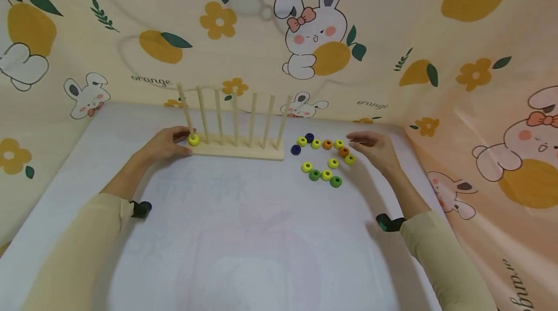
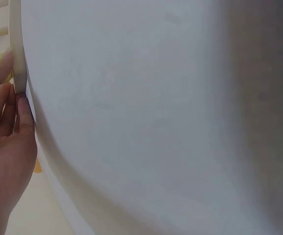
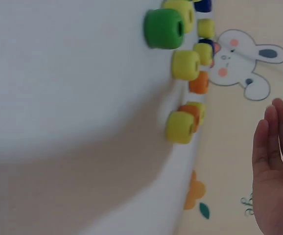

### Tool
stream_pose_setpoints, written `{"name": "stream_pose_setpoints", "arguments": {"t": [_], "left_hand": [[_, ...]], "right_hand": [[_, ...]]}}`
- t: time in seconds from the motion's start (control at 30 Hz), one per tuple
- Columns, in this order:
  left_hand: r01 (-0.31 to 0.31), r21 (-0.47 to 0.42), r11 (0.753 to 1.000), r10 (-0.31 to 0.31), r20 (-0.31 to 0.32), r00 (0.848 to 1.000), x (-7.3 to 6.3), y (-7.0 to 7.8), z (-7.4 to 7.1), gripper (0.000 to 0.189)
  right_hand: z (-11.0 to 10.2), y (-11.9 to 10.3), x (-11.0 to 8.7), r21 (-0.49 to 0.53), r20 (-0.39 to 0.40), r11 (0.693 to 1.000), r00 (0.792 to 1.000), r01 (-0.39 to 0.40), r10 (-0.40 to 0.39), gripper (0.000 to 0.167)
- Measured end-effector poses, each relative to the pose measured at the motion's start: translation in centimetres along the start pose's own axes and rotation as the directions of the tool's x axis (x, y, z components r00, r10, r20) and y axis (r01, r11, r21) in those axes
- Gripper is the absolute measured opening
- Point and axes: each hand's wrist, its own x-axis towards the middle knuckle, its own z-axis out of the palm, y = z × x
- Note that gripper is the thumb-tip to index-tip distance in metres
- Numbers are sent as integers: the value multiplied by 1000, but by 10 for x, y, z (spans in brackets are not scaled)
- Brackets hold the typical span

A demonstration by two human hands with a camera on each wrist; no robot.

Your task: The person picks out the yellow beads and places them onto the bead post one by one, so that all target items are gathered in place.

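A wooden peg stand [image 1: 239, 152] with several upright pegs stands toward the back of the table. One yellow bead [image 1: 194, 143] sits at the bottom of its leftmost peg. My left hand [image 1: 161, 146] holds the left end of the base between thumb and fingers, as the left wrist view shows at the base's edge [image 2: 18, 73]. To the right of the stand lie loose beads: yellow [image 1: 307, 168], orange [image 1: 327, 145], dark blue [image 1: 296, 150] and green [image 1: 335, 183]. Beside them hovers my right hand [image 1: 378, 150], fingers extended, holding nothing in the right wrist view.
The white table [image 1: 235, 233] reaches back to a patterned cloth [image 1: 261, 59] with rabbits and oranges. That cloth also rises along the right side [image 1: 492, 122]. A dark device [image 1: 141, 209] is on the left wrist, another [image 1: 389, 223] on the right.
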Motion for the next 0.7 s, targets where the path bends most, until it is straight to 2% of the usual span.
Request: {"name": "stream_pose_setpoints", "arguments": {"t": [0.23, 0.4, 0.5, 0.63, 0.7], "left_hand": [[-1, 3, 1000, 1, -10, 1000, 0, 1, 0, 74], [-7, -5, 1000, 7, -8, 1000, -1, 1, 0, 75], [-6, -6, 1000, 6, -5, 1000, -1, 0, 1, 75], [-7, -14, 1000, 7, -4, 1000, -1, 0, -1, 75], [-8, -15, 1000, 8, -1, 1000, -1, 0, -1, 74]], "right_hand": [[-2, 17, -9, -16, -13, 1000, 1000, -27, 27, 28], [-2, 25, -16, -23, -13, 996, 996, -84, 83, 29], [-1, 23, -20, -27, 4, 995, 995, -99, 99, 29], [1, 8, -27, -67, 13, 994, 996, -90, 91, 29], [1, 18, -28, -75, 8, 992, 995, -103, 104, 28]]}}
